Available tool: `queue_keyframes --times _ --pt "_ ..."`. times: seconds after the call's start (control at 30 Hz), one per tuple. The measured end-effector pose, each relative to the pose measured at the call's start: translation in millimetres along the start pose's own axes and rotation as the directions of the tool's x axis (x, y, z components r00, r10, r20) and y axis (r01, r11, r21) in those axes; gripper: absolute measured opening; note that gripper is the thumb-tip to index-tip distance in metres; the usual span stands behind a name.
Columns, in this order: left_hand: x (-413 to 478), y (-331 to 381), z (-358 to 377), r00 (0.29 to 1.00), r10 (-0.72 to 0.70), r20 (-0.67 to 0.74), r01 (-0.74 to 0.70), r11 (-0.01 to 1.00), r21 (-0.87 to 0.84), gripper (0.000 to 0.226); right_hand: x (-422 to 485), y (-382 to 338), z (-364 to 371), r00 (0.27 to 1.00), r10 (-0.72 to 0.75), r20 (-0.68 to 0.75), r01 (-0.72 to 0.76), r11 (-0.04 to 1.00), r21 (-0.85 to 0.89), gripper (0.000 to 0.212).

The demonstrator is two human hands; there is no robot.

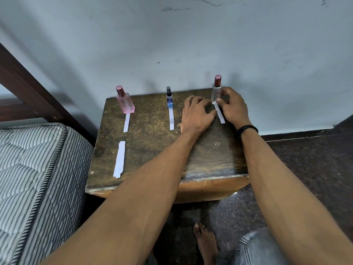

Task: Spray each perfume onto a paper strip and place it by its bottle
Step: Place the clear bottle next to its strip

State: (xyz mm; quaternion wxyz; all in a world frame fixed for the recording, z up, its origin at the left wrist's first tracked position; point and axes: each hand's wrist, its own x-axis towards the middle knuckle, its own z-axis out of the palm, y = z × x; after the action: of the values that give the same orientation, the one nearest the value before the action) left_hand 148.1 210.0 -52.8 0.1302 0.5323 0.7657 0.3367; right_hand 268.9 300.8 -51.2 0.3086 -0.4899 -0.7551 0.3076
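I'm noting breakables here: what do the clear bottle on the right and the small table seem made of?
The clear bottle looks like glass, transparent and glossy, under a shiny metallic-looking cap. The table looks wooden: dark top worn and scuffed, paler bare front edge.

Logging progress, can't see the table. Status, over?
Left hand fingertips on third strip; right hand thumb at its far end, by clear bottle. Pink bottle, blue bottle have strips. Nothing blocking; spare strips aside.
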Motion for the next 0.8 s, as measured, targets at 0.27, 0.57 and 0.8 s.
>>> queue_keyframes --times 0.27,0.57,0.8 --pt "-0.6 0.7 -1.3 1.000 0.002 0.009 -0.002 1.000 0.006 0.048 -1.3 -2.6 -1.0 1.000 0.013 0.003 -0.013 1.000 0.000 0.031" --pt "-1.2 2.0 -2.9 1.000 -0.002 0.014 0.002 1.000 0.003 0.047 -4.1 -7.9 -3.6 1.000 0.013 0.016 -0.013 1.000 0.005 0.036" --pt "-2.0 1.3 -3.8 1.000 0.010 -0.001 -0.010 1.000 -0.012 0.047 -5.7 -5.7 -6.2 1.000 -0.008 0.021 0.007 0.998 0.059 0.039"
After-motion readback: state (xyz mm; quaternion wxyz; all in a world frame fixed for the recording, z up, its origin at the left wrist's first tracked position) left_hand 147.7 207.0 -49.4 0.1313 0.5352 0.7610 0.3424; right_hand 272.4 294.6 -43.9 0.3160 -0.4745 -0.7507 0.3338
